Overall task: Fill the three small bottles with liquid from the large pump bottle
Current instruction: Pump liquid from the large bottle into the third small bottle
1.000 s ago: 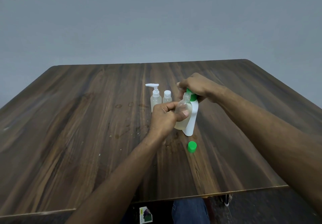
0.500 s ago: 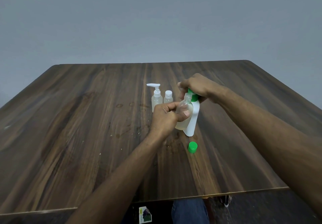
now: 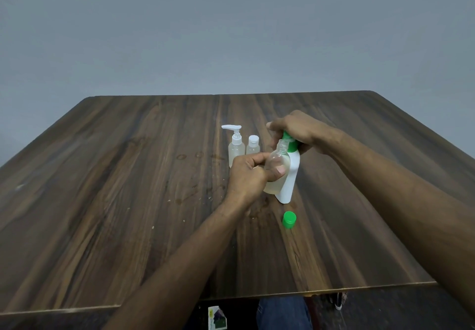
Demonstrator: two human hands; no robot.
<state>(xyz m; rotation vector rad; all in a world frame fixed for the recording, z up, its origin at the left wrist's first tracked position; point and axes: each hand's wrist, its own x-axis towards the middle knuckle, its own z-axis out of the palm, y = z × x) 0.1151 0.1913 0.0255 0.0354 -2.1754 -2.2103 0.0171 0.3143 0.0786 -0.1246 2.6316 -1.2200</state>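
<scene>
My left hand (image 3: 250, 175) grips a clear small bottle (image 3: 276, 173), uncapped and holding pale liquid in its lower part, tilted with its neck under the spout of the large pump bottle. The large pump bottle (image 3: 290, 178) is white with a green pump and stands on the table. My right hand (image 3: 295, 128) rests on top of the green pump head, covering most of it. The small bottle's green cap (image 3: 289, 219) lies on the table in front. Two other small bottles stand behind my left hand: one with a white pump (image 3: 236, 144), one with a white cap (image 3: 253, 144).
The dark wooden table (image 3: 115, 201) has small wet marks and specks near its middle. Its front edge runs close to my body, with my knee in blue jeans (image 3: 282, 314) below. A grey wall fills the background.
Both hands and the bottles stay almost in place. The held small bottle has shifted slightly under the pump spout.
</scene>
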